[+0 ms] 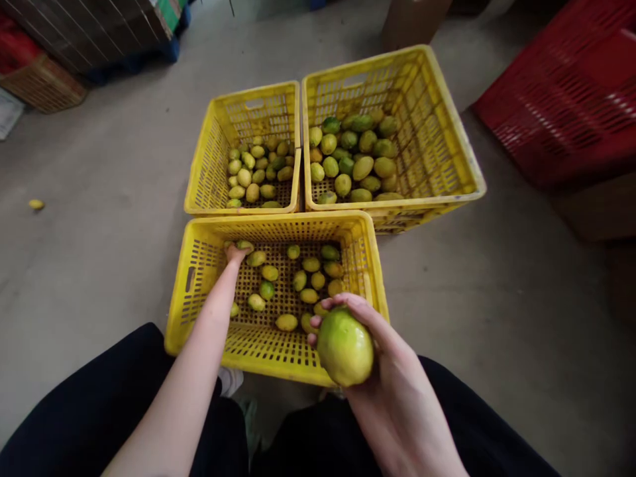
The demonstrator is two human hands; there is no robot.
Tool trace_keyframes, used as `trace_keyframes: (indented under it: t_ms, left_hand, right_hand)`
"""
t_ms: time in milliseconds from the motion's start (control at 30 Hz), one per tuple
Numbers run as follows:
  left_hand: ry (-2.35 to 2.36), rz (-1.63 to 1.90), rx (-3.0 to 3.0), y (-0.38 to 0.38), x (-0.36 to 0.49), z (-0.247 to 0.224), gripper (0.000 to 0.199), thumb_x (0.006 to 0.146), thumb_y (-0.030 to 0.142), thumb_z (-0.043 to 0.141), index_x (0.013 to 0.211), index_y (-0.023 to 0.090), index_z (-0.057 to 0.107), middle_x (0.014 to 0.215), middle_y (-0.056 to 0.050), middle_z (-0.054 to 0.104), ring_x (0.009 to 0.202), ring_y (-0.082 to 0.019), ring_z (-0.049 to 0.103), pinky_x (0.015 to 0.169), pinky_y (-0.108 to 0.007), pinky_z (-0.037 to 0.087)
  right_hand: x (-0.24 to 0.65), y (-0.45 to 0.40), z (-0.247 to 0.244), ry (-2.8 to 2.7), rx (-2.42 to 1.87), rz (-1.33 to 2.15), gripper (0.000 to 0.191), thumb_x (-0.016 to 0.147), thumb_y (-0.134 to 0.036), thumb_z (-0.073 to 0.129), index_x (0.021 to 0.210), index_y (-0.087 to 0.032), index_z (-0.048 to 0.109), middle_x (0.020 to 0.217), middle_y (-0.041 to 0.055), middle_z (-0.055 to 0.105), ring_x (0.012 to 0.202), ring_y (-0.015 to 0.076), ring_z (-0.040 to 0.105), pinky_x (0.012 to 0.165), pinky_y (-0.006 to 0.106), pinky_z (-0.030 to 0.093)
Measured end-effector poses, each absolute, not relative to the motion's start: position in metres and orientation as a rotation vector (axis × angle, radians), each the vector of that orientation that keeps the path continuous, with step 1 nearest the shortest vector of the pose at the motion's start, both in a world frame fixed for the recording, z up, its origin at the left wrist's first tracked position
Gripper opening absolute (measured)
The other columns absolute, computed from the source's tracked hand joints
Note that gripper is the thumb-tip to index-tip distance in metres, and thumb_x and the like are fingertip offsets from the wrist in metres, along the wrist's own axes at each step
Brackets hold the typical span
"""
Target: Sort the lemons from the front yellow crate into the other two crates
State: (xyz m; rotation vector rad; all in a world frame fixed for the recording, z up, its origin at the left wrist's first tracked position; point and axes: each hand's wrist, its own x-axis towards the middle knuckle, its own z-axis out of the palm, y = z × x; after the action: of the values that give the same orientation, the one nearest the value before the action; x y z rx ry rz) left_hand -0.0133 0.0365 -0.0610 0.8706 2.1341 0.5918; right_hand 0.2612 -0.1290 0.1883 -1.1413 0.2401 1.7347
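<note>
A large green-yellow lemon (345, 348) rests in my right hand (397, 377), whose fingers curl round its far side just above the near crate's right front corner. Deep in the near yellow crate (278, 364), at its far left, my left hand (235, 253) closes on a smaller lemon (245, 245); the fingertips are partly hidden. Beside that hand lies another yellow-green lemon (256, 258). Several more lemons are spread over the crate's slotted floor, with a cluster of lemons (311, 265) toward the right.
Beyond the near crate stand two yellow crates, a left one (199, 165) and a larger right one (447, 132), both holding several lemons. One stray lemon (36, 205) lies on the floor at left. A red crate (561, 99) stands at right, a blue pallet (169, 50) at upper left.
</note>
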Motion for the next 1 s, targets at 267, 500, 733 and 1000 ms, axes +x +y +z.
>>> trace_keyframes:
  t_ms: [267, 500, 733, 1000]
  left_hand:
    - [2.329, 0.587, 0.937, 0.01, 0.015, -0.044, 0.042, 0.073, 0.027, 0.082, 0.083, 0.022, 0.041, 0.107, -0.011, 0.065, 0.116, -0.033, 0.056, 0.097, -0.047, 0.04]
    - [2.259, 0.783, 1.053, -0.01, 0.008, -0.012, 0.046, 0.064, 0.023, 0.083, 0.081, 0.024, 0.04, 0.092, -0.007, 0.067, 0.108, -0.028, 0.063, 0.092, -0.038, 0.044]
    - [1.554, 1.074, 1.074, -0.015, -0.045, 0.128, 0.046, 0.056, 0.029, 0.087, 0.089, 0.021, 0.056, 0.091, -0.002, 0.068, 0.088, -0.019, 0.066, 0.083, -0.033, 0.054]
    - [0.899, 1.37, 0.655, -0.096, -0.035, 0.231, 0.036, 0.083, 0.041, 0.064, 0.114, 0.022, 0.063, 0.12, -0.008, 0.069, 0.114, -0.024, 0.063, 0.085, -0.032, 0.057]
  right_hand:
    - [0.268, -0.132, 0.179, 0.224, -1.146, 1.714, 0.026, 0.06, -0.03, 0.086, 0.079, -0.019, 0.072, 0.083, 0.0014, 0.07, 0.073, 0.0194, 0.067, 0.064, 0.031, 0.057]
    - [0.251, -0.122, 0.196, 0.189, -1.099, 1.731, 0.027, 0.059, -0.028, 0.083, 0.077, -0.018, 0.065, 0.073, 0.0001, 0.068, 0.062, 0.0171, 0.066, 0.056, 0.03, 0.057]
    - [0.238, -0.113, 0.205, -0.117, -1.04, 1.56, 0.044, 0.052, -0.037, 0.09, 0.077, -0.02, 0.058, 0.078, -0.002, 0.068, 0.063, 0.0159, 0.066, 0.051, 0.027, 0.054]
    - [0.209, -0.102, 0.202, -0.275, -0.916, 1.528, 0.033, 0.059, -0.037, 0.087, 0.077, -0.02, 0.064, 0.065, -0.0062, 0.062, 0.054, 0.0103, 0.057, 0.046, 0.022, 0.049]
